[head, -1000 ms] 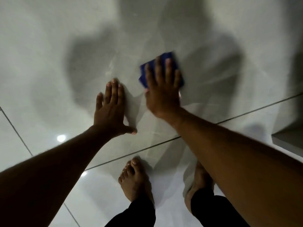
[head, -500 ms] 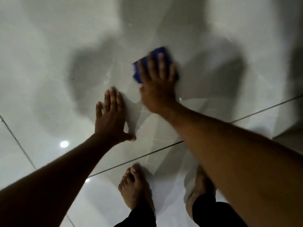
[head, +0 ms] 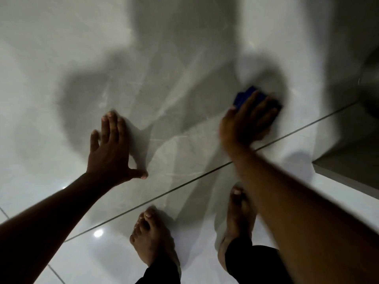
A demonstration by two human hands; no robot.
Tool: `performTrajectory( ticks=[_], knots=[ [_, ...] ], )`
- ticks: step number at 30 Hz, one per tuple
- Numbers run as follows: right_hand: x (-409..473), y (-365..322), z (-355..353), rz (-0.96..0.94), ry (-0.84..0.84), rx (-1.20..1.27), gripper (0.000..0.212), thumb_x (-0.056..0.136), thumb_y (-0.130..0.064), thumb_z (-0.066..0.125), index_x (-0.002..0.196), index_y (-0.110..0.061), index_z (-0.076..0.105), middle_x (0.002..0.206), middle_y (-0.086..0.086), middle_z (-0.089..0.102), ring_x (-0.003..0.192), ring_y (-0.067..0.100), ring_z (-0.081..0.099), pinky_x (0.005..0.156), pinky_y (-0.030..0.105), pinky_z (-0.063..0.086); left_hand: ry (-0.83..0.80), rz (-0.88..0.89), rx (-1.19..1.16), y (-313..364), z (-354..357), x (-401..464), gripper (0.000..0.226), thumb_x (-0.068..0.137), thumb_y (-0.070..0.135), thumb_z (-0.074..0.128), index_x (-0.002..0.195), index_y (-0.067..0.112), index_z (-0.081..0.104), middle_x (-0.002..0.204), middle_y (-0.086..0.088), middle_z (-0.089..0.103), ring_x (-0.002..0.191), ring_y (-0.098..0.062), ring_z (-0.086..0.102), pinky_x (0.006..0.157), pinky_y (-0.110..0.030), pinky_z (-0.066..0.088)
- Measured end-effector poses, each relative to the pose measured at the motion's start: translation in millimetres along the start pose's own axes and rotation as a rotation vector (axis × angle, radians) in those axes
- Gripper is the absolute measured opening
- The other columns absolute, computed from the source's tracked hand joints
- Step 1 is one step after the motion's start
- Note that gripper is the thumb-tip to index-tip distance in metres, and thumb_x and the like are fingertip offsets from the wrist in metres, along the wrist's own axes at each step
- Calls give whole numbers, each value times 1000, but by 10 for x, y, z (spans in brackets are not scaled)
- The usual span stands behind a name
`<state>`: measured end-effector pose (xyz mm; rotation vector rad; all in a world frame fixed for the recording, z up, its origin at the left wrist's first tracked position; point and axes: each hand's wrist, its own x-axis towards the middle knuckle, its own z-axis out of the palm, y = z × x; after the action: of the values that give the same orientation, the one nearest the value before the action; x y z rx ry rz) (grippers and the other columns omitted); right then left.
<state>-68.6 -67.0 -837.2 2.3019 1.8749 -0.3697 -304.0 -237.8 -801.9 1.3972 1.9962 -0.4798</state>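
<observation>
Nearest the camera, two bare feet stand on the glossy tiled floor (head: pixel 61 48): the left foot (head: pixel 151 238) just on the near side of a grout line (head: pixel 164 195), the right foot (head: pixel 238 220) partly hidden under the right forearm. Black trouser cuffs (head: pixel 162 273) are cut off by the bottom edge. A round light reflection (head: pixel 98 233) sits beside the left foot.

Past the grout line, the left hand (head: pixel 110 152) rests flat on the tile. Its fingers (head: pixel 111 128) are straight and close together, its thumb is splayed to the right, and it holds nothing; it looks like a brace.

Farther out and to the right, the right hand (head: pixel 246 124) presses a blue cloth (head: pixel 249 96) onto the floor, its fingers (head: pixel 260 105) stretched flat over it rather than curled round it. The cloth lies under and just beyond those fingertips, on the far side of the grout line and well apart from the left hand. Only the right hand touches it.

The wiping stroke probably has most room leftward, since a ledge (head: pixel 348 167) stands near on the right.

Motion blur smears the right hand and cloth, and the hand covers most of the cloth, so its folds and long axis cannot be made out. Broad shadows darken the tiles beyond.
</observation>
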Motion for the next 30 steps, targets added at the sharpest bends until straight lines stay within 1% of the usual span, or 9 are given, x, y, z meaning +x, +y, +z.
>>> performTrajectory(
  ticks=[1,5,8,10,13,19,23,28,30],
  knots=[
    [-324,-137,119,-133,-1,3,68,91,-41,33,154,-19,21,162,18,17,148,45,11,114,62,18,7,-3,1,-4,2,-3,168,34,86,71,151,4,-18,160,-20,-24,148,-35,-21,119,-59,7],
    [-1433,109,292,-1128,-244,-135,72,88,-38,49,154,-26,21,164,9,16,151,37,4,116,64,7,18,-13,-13,31,-29,-23,168,34,81,76,151,3,-17,161,-21,-21,149,-35,-17,120,-56,10],
    [-1178,423,160,-1477,-322,-177,65,94,-38,45,153,-25,24,164,6,17,152,32,6,118,60,10,42,-8,-9,57,-57,-72,168,35,79,78,151,-1,-13,161,-25,-16,149,-38,-13,121,-54,9],
    [-1053,461,20,-1353,-296,-114,62,92,-37,51,150,-20,33,160,12,29,147,36,22,117,58,21,74,-17,-1,68,-61,-148,165,38,77,79,151,-3,-10,161,-27,-13,149,-40,-10,121,-54,9],
    [-1099,332,-143,-798,-276,-56,73,82,-38,69,142,-8,41,139,19,52,124,40,49,100,52,44,115,-48,29,154,-61,-322,153,49,70,80,150,-6,-7,160,-31,-9,149,-43,-7,121,-55,9],
    [-1331,-120,-474,-177,-606,187,36,76,-24,73,103,-3,62,117,18,58,106,37,58,89,44,53,128,-89,-57,376,-231,-683,139,62,57,81,149,-7,-7,159,-32,-9,149,-44,-7,121,-52,6],
    [-1659,-289,-1406,-119,-625,473,26,81,-18,71,100,-10,57,103,8,68,82,20,64,62,20,50,146,-130,-182,469,-986,-1314,140,60,69,74,149,-7,-4,160,-31,-6,150,-42,-5,120,-51,9],
    [-2073,-486,-3448,-142,-517,776,32,82,-16,71,107,-25,53,96,-8,64,78,8,61,61,10,47,179,-113,-390,532,-2688,-2356,141,59,93,44,151,-1,-7,163,-23,-8,151,-33,-7,122,-43,8],
    [-2204,-525,-4405,-138,-527,915,34,80,-13,71,104,-33,56,91,-19,64,78,5,63,60,8,49,179,-135,-570,600,-3456,-2821,139,56,95,40,152,2,3,164,-18,7,151,-29,8,120,-39,20]
  ],
)
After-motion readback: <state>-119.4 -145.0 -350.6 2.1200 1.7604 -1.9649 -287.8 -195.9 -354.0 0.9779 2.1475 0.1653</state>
